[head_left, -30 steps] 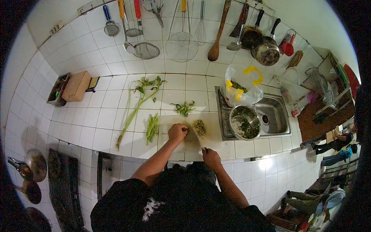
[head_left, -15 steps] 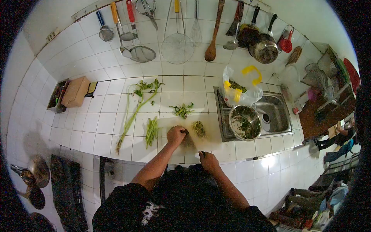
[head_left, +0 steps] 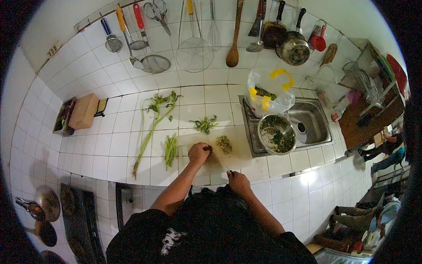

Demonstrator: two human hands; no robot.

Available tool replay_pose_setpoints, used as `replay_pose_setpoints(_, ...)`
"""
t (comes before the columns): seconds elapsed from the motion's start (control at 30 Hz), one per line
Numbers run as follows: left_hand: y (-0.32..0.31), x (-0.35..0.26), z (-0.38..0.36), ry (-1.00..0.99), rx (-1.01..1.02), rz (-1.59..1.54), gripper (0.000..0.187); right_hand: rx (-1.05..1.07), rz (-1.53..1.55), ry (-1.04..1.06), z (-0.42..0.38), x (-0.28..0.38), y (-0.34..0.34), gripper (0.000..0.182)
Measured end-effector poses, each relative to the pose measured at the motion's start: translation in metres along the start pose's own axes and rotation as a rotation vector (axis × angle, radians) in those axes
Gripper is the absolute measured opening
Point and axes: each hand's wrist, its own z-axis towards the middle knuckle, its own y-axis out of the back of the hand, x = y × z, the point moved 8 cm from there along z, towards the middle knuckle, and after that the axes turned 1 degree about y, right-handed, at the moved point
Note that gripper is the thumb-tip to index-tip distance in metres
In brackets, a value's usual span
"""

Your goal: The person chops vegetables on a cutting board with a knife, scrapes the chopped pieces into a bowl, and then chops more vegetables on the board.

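Note:
My left hand (head_left: 199, 154) is closed, its fingertips pinched on a small dark piece of food (head_left: 208, 148) at the pale cutting board (head_left: 244, 149). My right hand (head_left: 238, 182) wraps round the dark handle of a knife (head_left: 224, 166), whose thin blade points up and left toward the left fingers. On the board just right of the left hand lies a small chopped pile (head_left: 224, 144). Behind it is a bunch of green leaves (head_left: 204, 124). Left of the board lie cut green stems (head_left: 170, 151), with long leafy stalks (head_left: 149, 141) farther left.
A metal bowl (head_left: 262, 140) of chopped greens and a plastic bag (head_left: 281, 103) stand at the sink (head_left: 325, 119). A cardboard box (head_left: 82, 111) sits at the counter's left end. Utensils, including a wooden spoon (head_left: 232, 57), hang on the wall. People are at the far right.
The view has shifted slightly, so the wall tools appear a little farther left. Both hands keep nearly the same place and grip; the knife blade's angle differs slightly.

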Motion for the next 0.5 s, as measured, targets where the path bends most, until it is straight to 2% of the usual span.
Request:
replay_pose_setpoints(0.17,0.005,-0.002,-0.003,-0.001,-0.054,-0.063,0.025,0.008,-0.038,-0.062,0.013,-0.021,-0.013,0.057)
replay_pose_setpoints(0.43,0.004,0.001,-0.001,0.026,-0.046,-0.042,0.026,0.052,-0.059,-0.069,0.017,-0.015,-0.011,0.060)
replay_pose_setpoints(0.5,0.005,-0.001,-0.002,-0.023,-0.062,-0.043,0.026,0.061,-0.044,-0.055,0.019,-0.012,-0.013,0.059)
